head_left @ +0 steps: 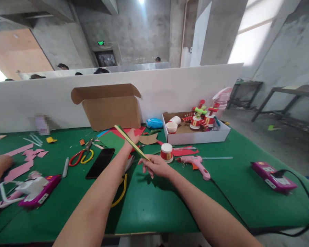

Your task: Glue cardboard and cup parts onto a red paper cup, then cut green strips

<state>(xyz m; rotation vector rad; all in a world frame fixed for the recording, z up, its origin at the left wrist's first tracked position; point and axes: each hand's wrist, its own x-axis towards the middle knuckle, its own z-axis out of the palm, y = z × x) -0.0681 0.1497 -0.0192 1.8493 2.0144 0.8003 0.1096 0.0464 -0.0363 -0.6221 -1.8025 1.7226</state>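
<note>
My right hand point(156, 166) pinches the near end of a long, narrow green and yellow paper strip point(130, 140), which slants up to the left. Beyond it, my left hand point(134, 136) reaches over red paper point(141, 130), partly covered by the strip; its fingers are hard to make out. Green paper point(113, 141) lies left of that hand. Under my left forearm, yellow-handled scissors point(123, 192) are partly hidden. A red and white paper cup point(167, 153) stands just beyond my right hand, with a pink glue gun point(195, 161) to its right.
A white box point(195, 138) holds cups and paper figures. An open cardboard box point(112, 115) stands behind the paper. Pliers point(83, 153), a phone point(100, 164) and power strips point(273, 176) lie around. Another person's hand point(0, 168) is at far left near pink paper scraps point(20, 170).
</note>
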